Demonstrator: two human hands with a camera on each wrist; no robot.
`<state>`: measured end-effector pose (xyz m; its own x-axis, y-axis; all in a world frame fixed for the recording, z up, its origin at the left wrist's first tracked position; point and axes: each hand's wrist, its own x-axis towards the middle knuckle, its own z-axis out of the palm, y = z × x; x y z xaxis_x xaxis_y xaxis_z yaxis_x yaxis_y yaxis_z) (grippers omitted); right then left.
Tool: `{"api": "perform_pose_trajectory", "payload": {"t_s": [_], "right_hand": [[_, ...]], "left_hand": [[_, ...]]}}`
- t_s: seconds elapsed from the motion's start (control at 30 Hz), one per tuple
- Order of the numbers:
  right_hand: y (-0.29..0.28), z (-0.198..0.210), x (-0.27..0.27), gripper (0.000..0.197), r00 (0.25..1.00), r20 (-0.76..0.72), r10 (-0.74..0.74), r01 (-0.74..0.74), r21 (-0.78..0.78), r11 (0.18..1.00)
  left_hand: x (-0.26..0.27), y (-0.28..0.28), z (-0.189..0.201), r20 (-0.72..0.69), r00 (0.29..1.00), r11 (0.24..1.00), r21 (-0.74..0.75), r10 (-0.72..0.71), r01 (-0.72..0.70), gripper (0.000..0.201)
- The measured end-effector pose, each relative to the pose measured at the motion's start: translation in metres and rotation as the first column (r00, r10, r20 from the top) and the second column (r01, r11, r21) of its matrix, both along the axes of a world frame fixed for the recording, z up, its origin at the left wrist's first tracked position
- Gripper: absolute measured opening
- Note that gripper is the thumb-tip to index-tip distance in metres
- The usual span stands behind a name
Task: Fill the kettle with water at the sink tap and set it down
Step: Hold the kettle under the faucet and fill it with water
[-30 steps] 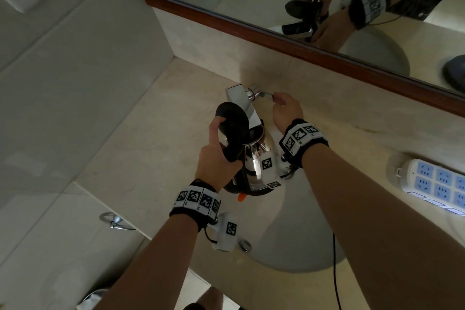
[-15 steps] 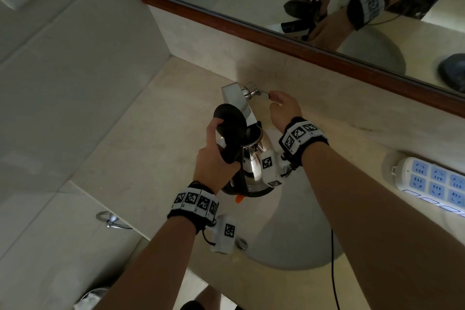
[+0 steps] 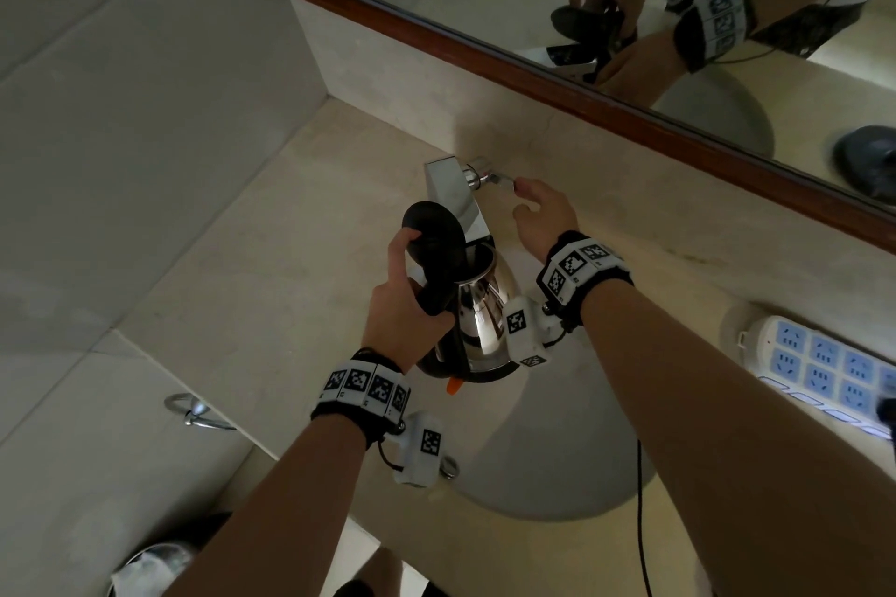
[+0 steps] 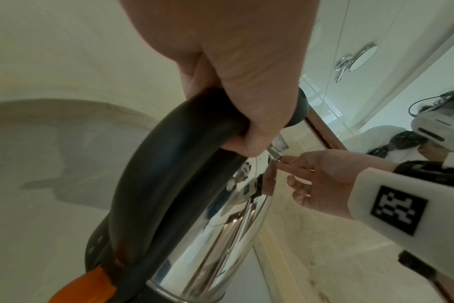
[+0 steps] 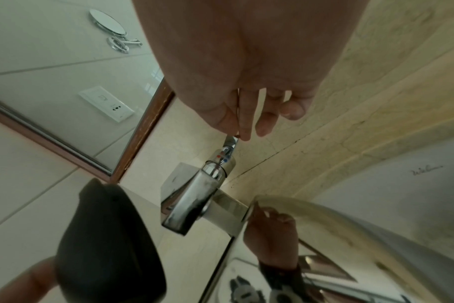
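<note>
A shiny steel kettle (image 3: 485, 320) hangs over the sink (image 3: 557, 475) with its black lid (image 3: 431, 228) flipped open. Its mouth sits right under the chrome tap spout (image 3: 451, 194). My left hand (image 3: 412, 286) grips the black handle (image 4: 169, 174), thumb up by the lid. My right hand (image 3: 521, 189) reaches past the kettle to the tap lever (image 3: 499, 179). In the right wrist view thumb and forefinger pinch the lever's tip (image 5: 231, 141), and the other fingers hang loose. I see no water stream.
The tap stands on a beige stone counter (image 3: 291, 257) below a wood-framed mirror (image 3: 485, 58). A white power strip (image 3: 819, 368) lies on the counter at the right. A tiled wall closes the left side, with a chrome ring (image 3: 199, 412) on it.
My right hand has loosened from a closed grip on the lever to a fingertip pinch at its end. The kettle stays under the spout in my left hand.
</note>
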<state>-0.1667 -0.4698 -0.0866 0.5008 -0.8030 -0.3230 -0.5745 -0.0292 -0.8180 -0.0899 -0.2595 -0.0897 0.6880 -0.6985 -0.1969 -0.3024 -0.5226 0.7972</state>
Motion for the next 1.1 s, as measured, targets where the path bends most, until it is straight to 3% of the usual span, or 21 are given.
{"api": "perform_pose_trajectory", "payload": {"t_s": [0.33, 0.87, 1.1], "right_hand": [[0.004, 0.004, 0.002, 0.048, 0.997, 0.045, -0.066, 0.062, 0.081, 0.995], [0.003, 0.001, -0.001, 0.049, 0.999, 0.034, -0.025, 0.025, 0.019, 1.0], [-0.007, -0.005, -0.002, 0.041, 1.0, -0.029, 0.009, -0.012, -0.118, 0.993]], "left_hand": [[-0.007, -0.004, 0.005, 0.025, 0.999, 1.0, -0.011, 0.022, -0.022, 0.105], [-0.008, 0.002, 0.007, 0.029, 0.998, 0.998, -0.035, 0.059, -0.058, 0.104], [-0.007, 0.003, 0.007, 0.03, 0.998, 0.998, -0.038, 0.059, -0.058, 0.103]]}}
